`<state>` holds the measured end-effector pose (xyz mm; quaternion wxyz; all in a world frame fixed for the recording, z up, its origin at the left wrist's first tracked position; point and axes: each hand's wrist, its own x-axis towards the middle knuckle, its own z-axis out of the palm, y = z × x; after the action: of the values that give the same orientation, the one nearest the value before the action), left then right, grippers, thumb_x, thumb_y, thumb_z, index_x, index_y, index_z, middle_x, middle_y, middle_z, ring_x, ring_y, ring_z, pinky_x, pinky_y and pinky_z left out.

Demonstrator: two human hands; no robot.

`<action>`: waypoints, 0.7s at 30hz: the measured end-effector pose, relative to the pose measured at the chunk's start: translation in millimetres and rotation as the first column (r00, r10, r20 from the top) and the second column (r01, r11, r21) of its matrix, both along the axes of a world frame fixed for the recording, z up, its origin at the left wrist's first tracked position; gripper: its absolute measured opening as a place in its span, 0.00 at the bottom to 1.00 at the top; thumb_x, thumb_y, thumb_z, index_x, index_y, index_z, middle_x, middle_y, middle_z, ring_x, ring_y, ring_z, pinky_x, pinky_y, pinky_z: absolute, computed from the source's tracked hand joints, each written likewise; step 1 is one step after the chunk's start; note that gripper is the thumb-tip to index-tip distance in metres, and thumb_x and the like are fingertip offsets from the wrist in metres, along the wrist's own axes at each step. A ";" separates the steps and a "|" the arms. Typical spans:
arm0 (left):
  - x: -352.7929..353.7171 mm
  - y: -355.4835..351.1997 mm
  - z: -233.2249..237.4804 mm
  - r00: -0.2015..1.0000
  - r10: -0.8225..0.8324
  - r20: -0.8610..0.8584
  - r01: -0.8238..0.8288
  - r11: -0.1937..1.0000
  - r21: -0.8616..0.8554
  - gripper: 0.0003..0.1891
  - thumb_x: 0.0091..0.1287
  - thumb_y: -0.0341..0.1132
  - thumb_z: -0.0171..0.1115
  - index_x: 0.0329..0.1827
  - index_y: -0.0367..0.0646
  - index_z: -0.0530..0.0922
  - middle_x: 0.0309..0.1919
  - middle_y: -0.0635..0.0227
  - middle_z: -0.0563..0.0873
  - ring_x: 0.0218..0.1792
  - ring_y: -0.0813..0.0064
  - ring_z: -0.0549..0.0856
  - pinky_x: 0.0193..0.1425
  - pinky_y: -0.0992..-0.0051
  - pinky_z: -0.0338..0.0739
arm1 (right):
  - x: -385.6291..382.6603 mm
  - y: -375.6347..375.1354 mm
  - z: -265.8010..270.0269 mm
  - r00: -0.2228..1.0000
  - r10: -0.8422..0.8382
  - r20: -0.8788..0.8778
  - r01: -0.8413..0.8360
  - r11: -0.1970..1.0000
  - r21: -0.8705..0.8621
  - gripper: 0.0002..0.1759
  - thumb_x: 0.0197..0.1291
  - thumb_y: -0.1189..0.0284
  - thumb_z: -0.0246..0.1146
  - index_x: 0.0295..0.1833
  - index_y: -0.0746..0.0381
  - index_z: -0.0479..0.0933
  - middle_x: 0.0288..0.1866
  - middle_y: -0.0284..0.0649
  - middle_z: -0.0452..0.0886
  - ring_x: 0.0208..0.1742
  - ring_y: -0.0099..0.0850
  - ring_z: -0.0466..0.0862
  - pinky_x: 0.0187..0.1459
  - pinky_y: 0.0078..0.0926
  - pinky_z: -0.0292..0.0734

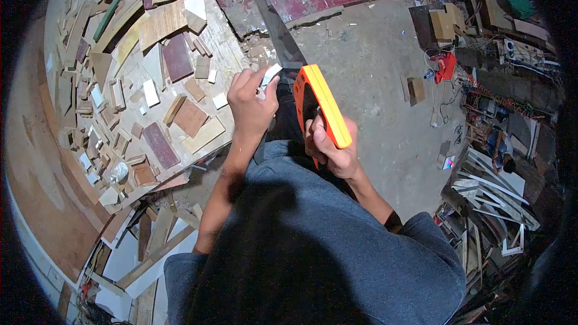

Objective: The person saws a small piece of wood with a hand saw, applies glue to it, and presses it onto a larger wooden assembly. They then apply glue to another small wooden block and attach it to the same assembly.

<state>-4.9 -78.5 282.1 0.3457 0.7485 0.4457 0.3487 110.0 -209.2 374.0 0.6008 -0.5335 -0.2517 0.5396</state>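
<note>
The left hand (250,100) pinches a small white piece (273,73) just beside the blade's handle end; whether they touch, I can't tell. The right hand (338,151) grips the saw (326,107), its blade slanting forward-left, away from both hands.

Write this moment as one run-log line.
left hand: pinching small white piece | right hand: gripping orange saw handle | table: wood pieces scattered

A woodworking workshop (a cluttered one), with wood offcuts (163,24) heaped across a worktable (226,54).
</note>
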 end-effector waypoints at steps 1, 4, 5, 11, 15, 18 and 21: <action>-0.2 -0.6 -0.9 1.000 -0.016 -0.003 0.016 1.000 0.005 0.12 0.52 0.25 0.71 0.41 0.38 0.85 0.28 0.60 0.80 0.32 0.58 0.79 0.37 0.65 0.73 | 1.0 0.3 -1.7 1.000 0.005 -0.019 -0.006 1.000 -0.029 0.16 0.68 0.65 0.63 0.31 0.63 0.71 0.23 0.31 0.71 0.22 0.20 0.68 0.24 0.21 0.61; -5.3 0.4 -6.7 0.999 -0.041 -0.013 0.041 0.999 0.007 0.13 0.52 0.25 0.71 0.42 0.38 0.85 0.29 0.60 0.80 0.33 0.57 0.79 0.38 0.65 0.73 | 2.7 3.0 -8.9 0.999 0.015 -0.040 -0.018 0.997 -0.072 0.15 0.68 0.65 0.63 0.32 0.63 0.72 0.23 0.30 0.72 0.21 0.19 0.68 0.24 0.20 0.61; -8.2 2.4 -8.7 0.998 -0.052 -0.020 0.053 0.999 0.006 0.13 0.52 0.25 0.70 0.43 0.38 0.85 0.29 0.59 0.80 0.34 0.57 0.79 0.39 0.65 0.73 | 2.4 4.6 -10.9 0.999 0.017 -0.041 -0.020 0.996 -0.084 0.15 0.68 0.65 0.63 0.33 0.63 0.72 0.23 0.30 0.72 0.21 0.18 0.68 0.24 0.20 0.61; -23.0 7.8 -6.7 0.989 -0.123 -0.076 0.124 0.992 -0.001 0.14 0.52 0.23 0.68 0.43 0.38 0.85 0.29 0.59 0.79 0.35 0.58 0.78 0.40 0.64 0.73 | -4.7 8.8 -14.6 0.987 0.041 -0.156 -0.055 0.995 -0.086 0.13 0.68 0.65 0.62 0.35 0.63 0.73 0.20 0.30 0.71 0.16 0.18 0.68 0.18 0.19 0.60; -27.6 5.8 -2.2 0.982 -0.154 -0.105 0.156 0.988 0.004 0.15 0.51 0.23 0.67 0.44 0.38 0.84 0.30 0.58 0.80 0.36 0.57 0.79 0.41 0.64 0.73 | -6.8 13.1 -20.6 0.986 0.047 -0.162 -0.054 0.998 -0.043 0.13 0.68 0.65 0.63 0.35 0.63 0.73 0.19 0.30 0.70 0.14 0.18 0.67 0.16 0.19 0.60; -28.6 -11.5 6.8 0.956 -0.294 0.013 0.293 0.956 0.017 0.15 0.50 0.23 0.66 0.44 0.39 0.85 0.32 0.58 0.82 0.38 0.57 0.79 0.41 0.64 0.74 | 3.5 20.3 -32.7 0.988 -0.049 -0.146 0.036 0.996 -0.087 0.14 0.69 0.65 0.62 0.34 0.63 0.71 0.20 0.32 0.70 0.14 0.18 0.67 0.16 0.19 0.60; -30.4 -9.7 15.1 0.988 -0.151 0.025 0.153 0.986 -0.065 0.13 0.52 0.24 0.68 0.43 0.39 0.86 0.31 0.60 0.83 0.37 0.59 0.81 0.40 0.66 0.74 | 14.9 17.2 -24.3 0.983 -0.145 -0.108 0.142 0.989 -0.034 0.15 0.71 0.64 0.59 0.34 0.62 0.69 0.19 0.33 0.70 0.13 0.18 0.65 0.16 0.19 0.61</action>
<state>-35.3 -88.2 297.2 0.4003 0.7650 0.3951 0.3138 124.9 -191.9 349.7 0.6440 -0.5275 -0.1717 0.5268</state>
